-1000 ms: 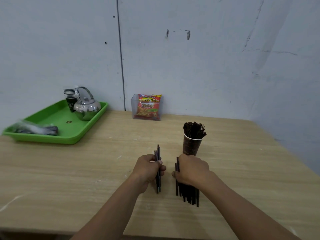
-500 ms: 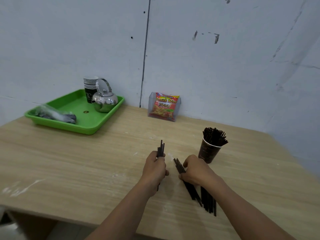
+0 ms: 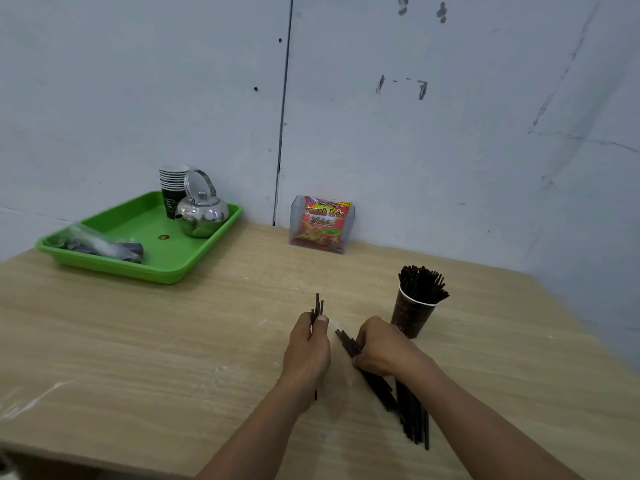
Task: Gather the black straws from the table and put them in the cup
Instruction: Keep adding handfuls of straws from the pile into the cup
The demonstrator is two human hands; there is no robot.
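Thin black straws, gathering step: left hand grips bundle, right hand clutches pile on tabletop; next, load dark paper cup.

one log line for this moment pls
left hand: grips small bundle | right hand: grips straw pile on table | cup: upright, already stocked | step: gathering

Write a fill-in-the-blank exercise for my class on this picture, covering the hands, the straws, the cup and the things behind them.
1. The left hand grips a small bundle of straws; the right hand grips a larger bundle lying on the ____.
2. The cup, packed with straws, stands nearest the ____ hand.
3. The kettle sits on the ____ tray.
4. The snack packet stands against the ____.

Missing words: table; right; green; wall.
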